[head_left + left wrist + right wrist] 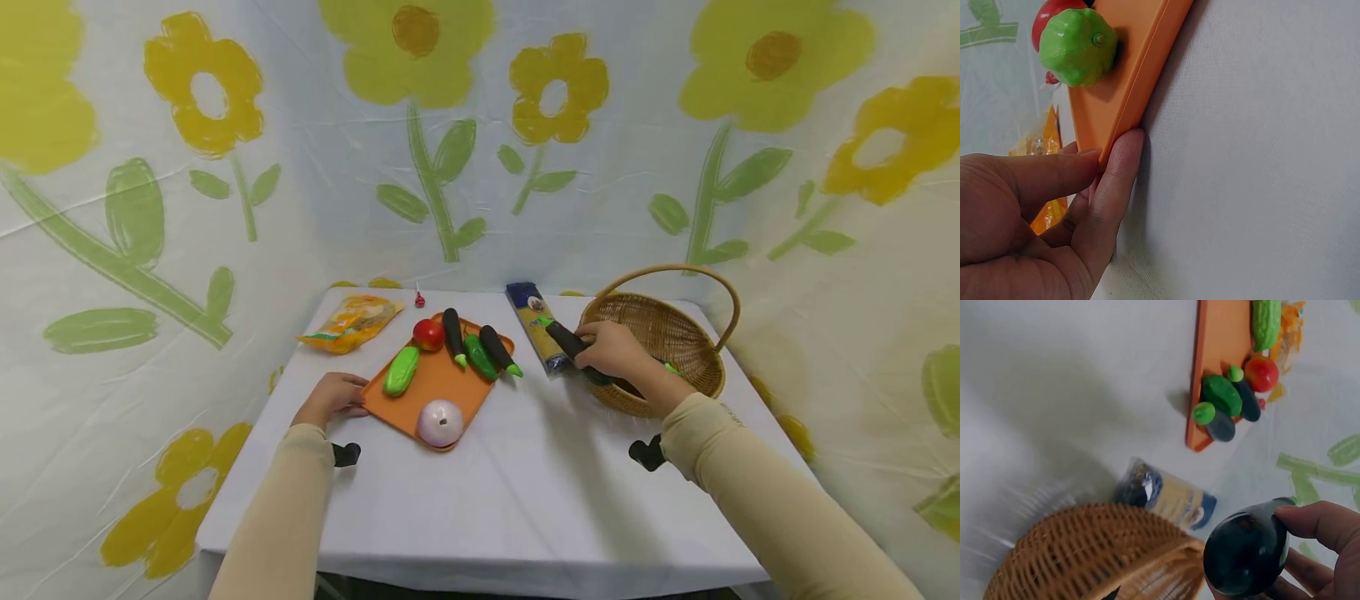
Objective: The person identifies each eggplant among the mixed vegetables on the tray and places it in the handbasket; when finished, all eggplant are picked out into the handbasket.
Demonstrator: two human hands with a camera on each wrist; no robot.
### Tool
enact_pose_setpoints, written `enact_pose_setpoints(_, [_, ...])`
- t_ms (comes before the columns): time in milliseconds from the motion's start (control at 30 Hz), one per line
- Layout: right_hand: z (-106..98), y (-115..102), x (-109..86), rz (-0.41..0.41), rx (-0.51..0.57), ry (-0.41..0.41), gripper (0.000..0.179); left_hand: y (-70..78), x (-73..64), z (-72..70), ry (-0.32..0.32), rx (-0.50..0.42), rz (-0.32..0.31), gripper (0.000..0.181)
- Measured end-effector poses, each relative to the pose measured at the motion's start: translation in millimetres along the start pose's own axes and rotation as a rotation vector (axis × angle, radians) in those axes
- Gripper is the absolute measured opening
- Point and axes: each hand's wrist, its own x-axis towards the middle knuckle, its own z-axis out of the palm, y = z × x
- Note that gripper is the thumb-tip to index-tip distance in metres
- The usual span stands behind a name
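At a white-draped table, a person's right hand grips a dark eggplant with a green cap, held just beside the wicker basket with its tall looped handle. At the other side, the left hand pinches the near left corner of an orange tray between thumb and fingers. On the tray, a pale purple onion sits at the near end, a bumpy green vegetable along the left edge and a round red piece at the far left; two more eggplants flank a green pepper. Beyond lie an orange bag, a red lollipop and a blue-and-yellow packet. Something green appears to be inside the basket, though the right arm largely hides it.
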Motion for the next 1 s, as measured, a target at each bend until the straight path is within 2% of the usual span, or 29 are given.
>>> enact_pose_setpoints(300, [-19, 22, -10.2, 0.024, 0.004, -0.002, 0.063, -5.8, 2.4, -9.1, 0.012, -0.002, -0.021, 0.051])
enact_pose_setpoints(600, [-40, 45, -14.7, 0.045, -0.044, 0.027, 0.06, -11.4, 6.3, -12.2, 0.032, -0.016, -0.053, 0.053])
enact_pose_setpoints(833, [-58, 66, -14.3, 0.059, -0.113, 0.051, 0.062, -8.6, 10.7, -7.7, 0.031, -0.021, -0.046, 0.052])
enact_pose_setpoints(1000, [-64, 80, -12.2, 0.081, -0.126, 0.059, 0.061, -4.8, 5.7, 0.2, 0.02, -0.028, -0.022, 0.052])
